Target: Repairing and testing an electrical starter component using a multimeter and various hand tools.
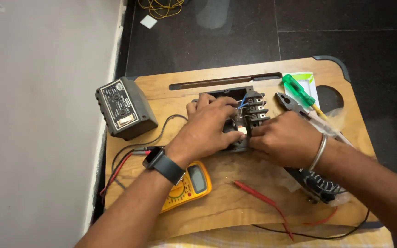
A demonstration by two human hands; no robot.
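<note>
A dark grey switch board panel [249, 103] with terminal blocks and blue and white wires lies on the wooden lap table [235, 202]. My left hand [207, 124], with a black watch on the wrist, rests over the panel's left part and grips it. Over on the panel's right side, my right hand [286, 138], with a metal bangle, holds the panel's edge, fingers curled against the terminals. What the fingertips pinch is hidden.
A dark grey box with knobs [125, 108] sits at the table's left. A yellow multimeter [189, 183] lies under my left forearm, its red probe [258, 197] nearby. A green-handled screwdriver [299, 89] and pliers [288, 103] lie right. A black floor surrounds the table.
</note>
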